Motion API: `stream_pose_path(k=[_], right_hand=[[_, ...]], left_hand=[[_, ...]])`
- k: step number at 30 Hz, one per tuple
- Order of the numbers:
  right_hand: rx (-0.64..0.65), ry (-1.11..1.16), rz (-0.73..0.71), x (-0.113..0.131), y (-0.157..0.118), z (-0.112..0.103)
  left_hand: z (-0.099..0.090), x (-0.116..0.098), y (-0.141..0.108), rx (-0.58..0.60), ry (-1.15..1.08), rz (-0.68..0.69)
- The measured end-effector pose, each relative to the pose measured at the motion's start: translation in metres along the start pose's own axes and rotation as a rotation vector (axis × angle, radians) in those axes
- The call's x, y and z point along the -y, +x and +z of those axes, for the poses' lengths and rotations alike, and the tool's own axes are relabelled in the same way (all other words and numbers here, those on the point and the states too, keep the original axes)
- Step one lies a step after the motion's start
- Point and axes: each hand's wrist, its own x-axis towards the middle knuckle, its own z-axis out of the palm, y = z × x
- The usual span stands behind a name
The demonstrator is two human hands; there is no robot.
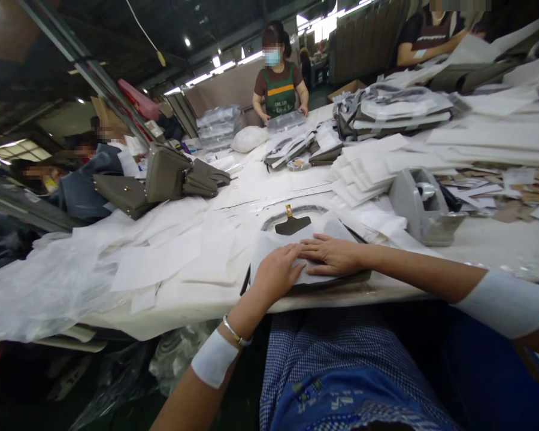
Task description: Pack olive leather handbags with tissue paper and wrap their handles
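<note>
This is a factory workshop, evidently one where bags are handled. A big white worktable (480, 245) is spread with stacks of white sheets (363, 170), and grey-brown bags (164, 173) stand along its left side. A tape dispenser (411, 206) sits beside paper scraps (521, 194), while a dark tab (293, 225) with a gold clasp (289, 211) shows at the near edge. Across the table stands a masked person (281, 84) in a green work apron (281, 103). Strip lights (224, 69) glow beyond a slanting metal beam (78, 63).

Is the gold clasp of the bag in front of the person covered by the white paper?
No, the gold clasp shows uncovered at the far end of the dark tab, beyond the white paper.
</note>
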Motion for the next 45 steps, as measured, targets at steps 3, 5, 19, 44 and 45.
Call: stream_pose_path(k=[3, 5, 19, 44, 45], right_hand=[[-0.056, 0.014, -0.003, -0.003, -0.005, 0.001], [-0.144, 0.038, -0.016, -0.004, -0.009, 0.003], [-0.172, -0.04, -0.139, -0.002, -0.017, 0.004], [-0.182, -0.259, 0.054, -0.007, -0.036, 0.01], [-0.178, -0.258, 0.062, -0.006, -0.036, 0.009]], left_hand=[[0.03, 0.013, -0.007, -0.033, -0.001, -0.036], [0.045, 0.015, -0.015, -0.096, -0.032, -0.056], [0.057, 0.008, -0.021, -0.159, -0.115, -0.109], [0.046, 0.027, -0.028, -0.005, 0.056, -0.048], [0.047, 0.029, -0.028, -0.003, 0.043, -0.047]])
